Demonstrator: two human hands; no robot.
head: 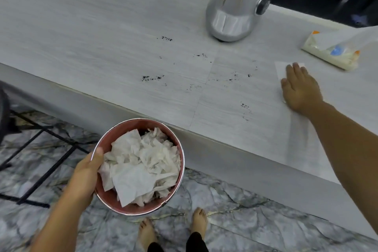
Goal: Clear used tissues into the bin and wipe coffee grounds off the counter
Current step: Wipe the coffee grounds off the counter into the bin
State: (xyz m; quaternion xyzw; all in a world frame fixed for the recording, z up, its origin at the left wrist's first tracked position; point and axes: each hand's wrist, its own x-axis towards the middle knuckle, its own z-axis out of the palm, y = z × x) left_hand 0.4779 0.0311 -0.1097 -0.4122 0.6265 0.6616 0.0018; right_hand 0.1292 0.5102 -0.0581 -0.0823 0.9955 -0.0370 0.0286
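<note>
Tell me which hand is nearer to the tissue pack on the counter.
Right. The right hand lies flat on a tissue sheet just below the tissue pack. The left hand grips the bin rim, off the counter, far away.

We see even, soft overhead light, no hard shadows, mild glare on the grinder (235, 4), wide-angle bend at edges, right forearm (347, 149) w/ motion blur, far bkgd dark.
</note>
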